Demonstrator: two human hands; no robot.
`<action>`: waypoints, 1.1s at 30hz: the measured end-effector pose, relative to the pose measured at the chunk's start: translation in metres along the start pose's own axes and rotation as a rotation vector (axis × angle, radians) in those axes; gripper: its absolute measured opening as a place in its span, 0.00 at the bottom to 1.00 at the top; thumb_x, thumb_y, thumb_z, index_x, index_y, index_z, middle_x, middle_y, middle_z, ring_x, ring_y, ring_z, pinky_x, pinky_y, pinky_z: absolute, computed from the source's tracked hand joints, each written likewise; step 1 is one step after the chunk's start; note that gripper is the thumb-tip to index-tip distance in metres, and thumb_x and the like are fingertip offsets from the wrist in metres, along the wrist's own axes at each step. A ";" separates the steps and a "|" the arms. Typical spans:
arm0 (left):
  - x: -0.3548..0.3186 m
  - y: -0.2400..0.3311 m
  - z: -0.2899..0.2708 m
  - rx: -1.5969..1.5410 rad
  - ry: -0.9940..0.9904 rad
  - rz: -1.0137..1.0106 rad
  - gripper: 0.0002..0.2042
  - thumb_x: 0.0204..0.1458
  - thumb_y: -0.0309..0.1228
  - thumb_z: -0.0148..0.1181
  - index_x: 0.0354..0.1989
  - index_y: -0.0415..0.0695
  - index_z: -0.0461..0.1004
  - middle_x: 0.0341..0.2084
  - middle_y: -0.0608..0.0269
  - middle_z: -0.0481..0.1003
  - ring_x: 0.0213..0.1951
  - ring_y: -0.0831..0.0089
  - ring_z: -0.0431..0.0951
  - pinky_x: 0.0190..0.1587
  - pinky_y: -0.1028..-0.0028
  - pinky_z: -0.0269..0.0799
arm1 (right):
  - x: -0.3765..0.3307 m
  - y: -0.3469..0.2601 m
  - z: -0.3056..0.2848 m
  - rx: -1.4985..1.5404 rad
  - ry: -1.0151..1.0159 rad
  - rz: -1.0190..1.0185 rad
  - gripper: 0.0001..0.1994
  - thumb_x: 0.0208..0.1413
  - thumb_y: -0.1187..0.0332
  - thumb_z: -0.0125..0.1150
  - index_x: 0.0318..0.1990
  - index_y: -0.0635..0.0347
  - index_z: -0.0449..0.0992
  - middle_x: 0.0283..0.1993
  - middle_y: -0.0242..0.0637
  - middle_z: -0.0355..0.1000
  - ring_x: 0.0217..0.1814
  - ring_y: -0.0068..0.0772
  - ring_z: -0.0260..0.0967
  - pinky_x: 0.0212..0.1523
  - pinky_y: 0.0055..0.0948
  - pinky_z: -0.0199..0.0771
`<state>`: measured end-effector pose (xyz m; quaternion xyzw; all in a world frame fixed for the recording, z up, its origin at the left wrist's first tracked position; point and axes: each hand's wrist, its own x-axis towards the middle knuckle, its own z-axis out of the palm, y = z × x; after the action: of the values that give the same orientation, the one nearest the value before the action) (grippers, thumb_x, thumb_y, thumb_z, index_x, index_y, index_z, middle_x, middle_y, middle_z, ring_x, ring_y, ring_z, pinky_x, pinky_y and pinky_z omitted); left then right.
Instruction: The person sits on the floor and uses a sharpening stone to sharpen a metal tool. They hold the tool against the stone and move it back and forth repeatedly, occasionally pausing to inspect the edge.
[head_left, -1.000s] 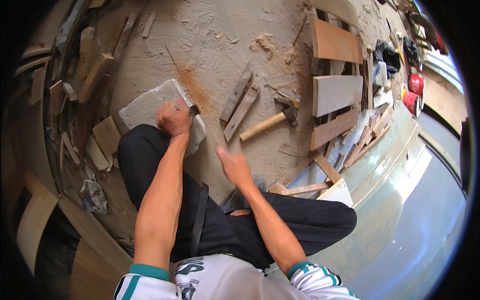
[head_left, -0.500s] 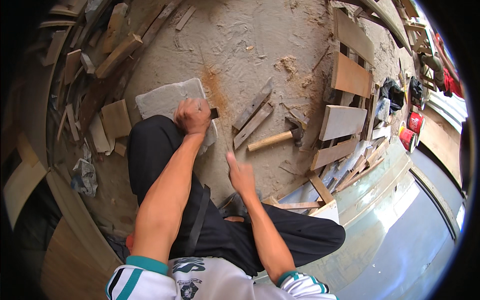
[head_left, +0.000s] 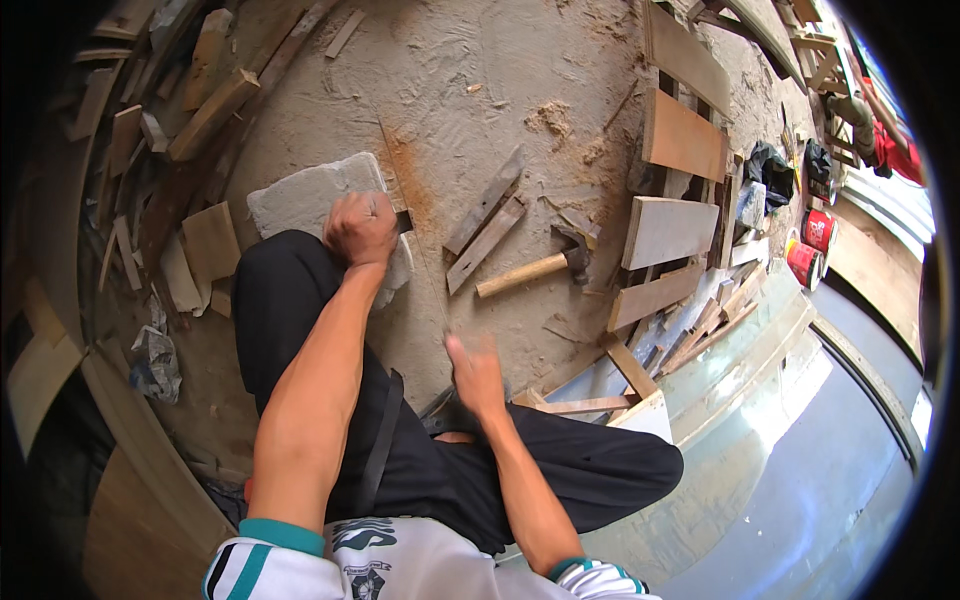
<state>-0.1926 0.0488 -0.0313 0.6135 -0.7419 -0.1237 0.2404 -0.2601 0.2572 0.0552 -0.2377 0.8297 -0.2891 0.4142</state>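
Observation:
My left hand (head_left: 361, 229) is closed in a fist over a pale grey stone block (head_left: 305, 197) beside my bent left knee. A short dark piece of wood (head_left: 404, 221) sticks out of its right side. My right hand (head_left: 476, 376), partly blurred, is closed nearer my lap. From it a thin saw (head_left: 425, 262), seen almost edge-on, runs forward past the end of the dark piece. Its handle is hidden in my fingers. Whether the blade touches the wood, I cannot tell. Orange-brown sawdust (head_left: 403, 172) lies on the ground beside the far part of the blade.
Two wooden strips (head_left: 487, 235) and a wooden-handled hammer (head_left: 525, 275) lie right of the saw. Flat boards (head_left: 670, 232) line the right, with red tins (head_left: 805, 262) beyond. Scrap wood (head_left: 215, 115) is heaped at left. A glass sheet (head_left: 760, 440) lies at lower right. Another person (head_left: 885, 130) is at far right.
My right hand has drawn back toward me with the saw, farther from my left hand. My left hand keeps its grip over the block. The whole view has shifted slightly.

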 end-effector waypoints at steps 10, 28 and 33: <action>-0.004 -0.006 0.005 0.023 -0.024 0.025 0.11 0.45 0.32 0.57 0.13 0.47 0.69 0.17 0.60 0.72 0.25 0.54 0.72 0.26 0.56 0.65 | -0.024 0.005 -0.005 0.099 0.110 -0.053 0.32 0.62 0.44 0.51 0.25 0.73 0.74 0.20 0.57 0.65 0.22 0.42 0.66 0.30 0.43 0.66; -0.011 -0.007 0.007 0.053 -0.076 0.002 0.11 0.46 0.31 0.56 0.14 0.45 0.68 0.18 0.56 0.71 0.27 0.52 0.72 0.29 0.54 0.65 | 0.036 -0.035 -0.026 0.000 -0.339 0.292 0.31 0.62 0.44 0.49 0.28 0.71 0.76 0.25 0.59 0.70 0.24 0.59 0.67 0.32 0.47 0.68; -0.011 -0.017 0.011 0.052 -0.058 0.061 0.11 0.47 0.32 0.55 0.14 0.43 0.68 0.17 0.55 0.72 0.26 0.51 0.72 0.28 0.53 0.64 | -0.044 -0.004 -0.029 0.210 -0.174 0.325 0.39 0.56 0.37 0.54 0.18 0.74 0.72 0.15 0.57 0.63 0.17 0.50 0.63 0.29 0.47 0.67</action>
<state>-0.1827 0.0547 -0.0515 0.5926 -0.7700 -0.1150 0.2065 -0.2596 0.2905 0.0963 -0.0803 0.7835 -0.2820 0.5479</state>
